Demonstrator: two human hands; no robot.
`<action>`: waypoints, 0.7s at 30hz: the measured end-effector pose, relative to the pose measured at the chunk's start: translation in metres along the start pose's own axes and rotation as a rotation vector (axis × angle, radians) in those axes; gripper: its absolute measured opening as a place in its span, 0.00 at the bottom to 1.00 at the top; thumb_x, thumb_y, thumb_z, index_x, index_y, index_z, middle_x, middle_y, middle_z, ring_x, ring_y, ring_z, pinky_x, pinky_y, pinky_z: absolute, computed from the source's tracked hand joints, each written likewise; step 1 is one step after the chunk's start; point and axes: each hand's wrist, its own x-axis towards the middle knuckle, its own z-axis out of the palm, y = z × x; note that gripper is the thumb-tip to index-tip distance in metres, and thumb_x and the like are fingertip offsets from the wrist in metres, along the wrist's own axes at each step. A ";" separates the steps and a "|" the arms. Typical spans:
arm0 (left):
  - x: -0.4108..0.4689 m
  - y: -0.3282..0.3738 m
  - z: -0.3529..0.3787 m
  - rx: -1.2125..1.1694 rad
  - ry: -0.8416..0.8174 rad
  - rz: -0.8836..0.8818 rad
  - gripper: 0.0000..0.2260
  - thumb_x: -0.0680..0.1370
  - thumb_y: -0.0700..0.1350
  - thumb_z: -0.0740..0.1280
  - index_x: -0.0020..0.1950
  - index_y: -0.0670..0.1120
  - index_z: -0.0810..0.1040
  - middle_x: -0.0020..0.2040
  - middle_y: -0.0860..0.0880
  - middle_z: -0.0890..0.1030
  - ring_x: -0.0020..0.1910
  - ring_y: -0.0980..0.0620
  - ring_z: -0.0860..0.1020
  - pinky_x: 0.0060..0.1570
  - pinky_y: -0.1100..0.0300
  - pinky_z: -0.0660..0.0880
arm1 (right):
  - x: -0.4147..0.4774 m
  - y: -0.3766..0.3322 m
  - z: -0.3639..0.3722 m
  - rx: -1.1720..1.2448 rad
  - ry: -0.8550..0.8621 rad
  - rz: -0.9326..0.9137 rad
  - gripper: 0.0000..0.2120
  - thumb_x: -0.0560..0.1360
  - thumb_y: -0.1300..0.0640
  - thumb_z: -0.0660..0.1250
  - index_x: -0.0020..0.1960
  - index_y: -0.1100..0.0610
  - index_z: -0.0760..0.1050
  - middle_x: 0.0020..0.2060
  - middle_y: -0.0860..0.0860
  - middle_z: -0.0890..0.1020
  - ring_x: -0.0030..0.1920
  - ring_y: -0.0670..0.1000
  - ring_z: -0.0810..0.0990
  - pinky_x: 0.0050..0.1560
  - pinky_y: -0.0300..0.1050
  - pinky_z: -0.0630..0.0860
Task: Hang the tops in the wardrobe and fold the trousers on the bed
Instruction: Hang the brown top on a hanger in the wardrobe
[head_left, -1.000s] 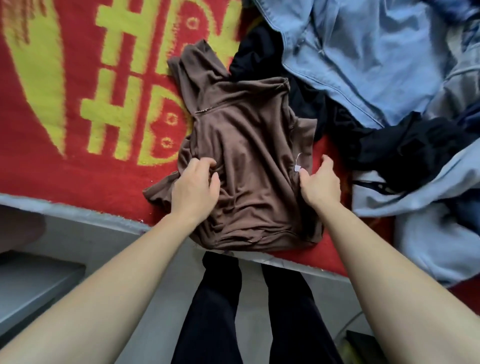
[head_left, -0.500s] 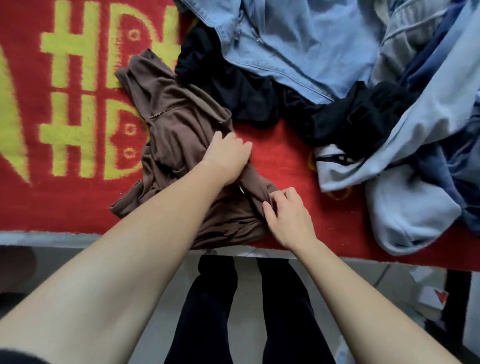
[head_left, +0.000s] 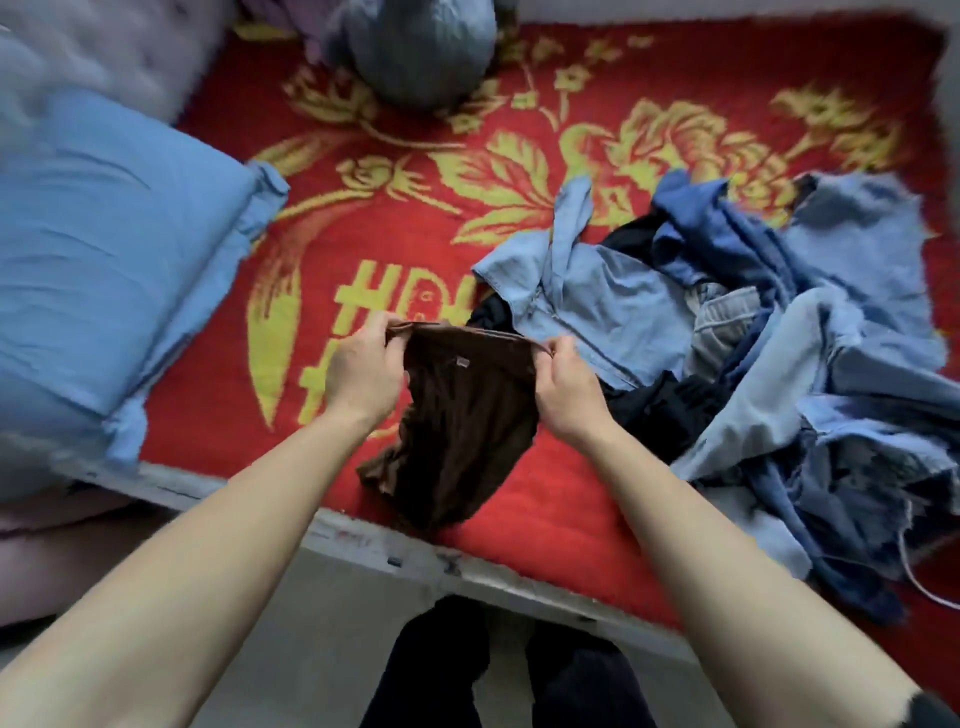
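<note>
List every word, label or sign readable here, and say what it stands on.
On the red flowered blanket, a yellow woven character: partly hidden behind the left hand and the dark brown knit top; cannot be read whole.
Small tag inside that top: too small to read.
No other text shows.

1. Lifted the soft brown jersey top (head_left: 457, 415) off the red, yellow-patterned bed cover (head_left: 524, 514); crumpled flat there before, now hanging from its top edge.
2. Moved the left hand (head_left: 363, 374) from pressing on the cloth to pinching its upper left corner.
3. Shifted the right hand (head_left: 566, 387) from the lower hem to pinching the upper right corner.
</note>
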 end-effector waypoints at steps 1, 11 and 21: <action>0.006 0.017 -0.031 -0.068 0.136 -0.002 0.06 0.81 0.44 0.63 0.56 0.45 0.76 0.45 0.42 0.83 0.45 0.38 0.80 0.40 0.51 0.71 | 0.004 -0.035 -0.012 0.043 0.014 -0.083 0.04 0.84 0.55 0.57 0.55 0.56 0.68 0.47 0.56 0.79 0.54 0.62 0.79 0.44 0.45 0.61; -0.109 0.008 -0.216 -0.110 0.579 -0.077 0.11 0.76 0.33 0.64 0.53 0.46 0.76 0.44 0.53 0.79 0.43 0.44 0.79 0.42 0.59 0.69 | -0.069 -0.208 -0.024 -0.224 -0.545 -0.582 0.07 0.75 0.44 0.70 0.47 0.46 0.77 0.32 0.39 0.81 0.34 0.38 0.79 0.34 0.36 0.71; -0.324 -0.038 -0.332 -0.672 0.736 -0.409 0.16 0.78 0.31 0.54 0.42 0.47 0.77 0.46 0.41 0.78 0.44 0.43 0.79 0.31 0.63 0.78 | -0.271 -0.288 0.056 0.085 -0.784 -0.502 0.15 0.81 0.47 0.63 0.54 0.57 0.81 0.51 0.54 0.84 0.55 0.53 0.82 0.61 0.51 0.76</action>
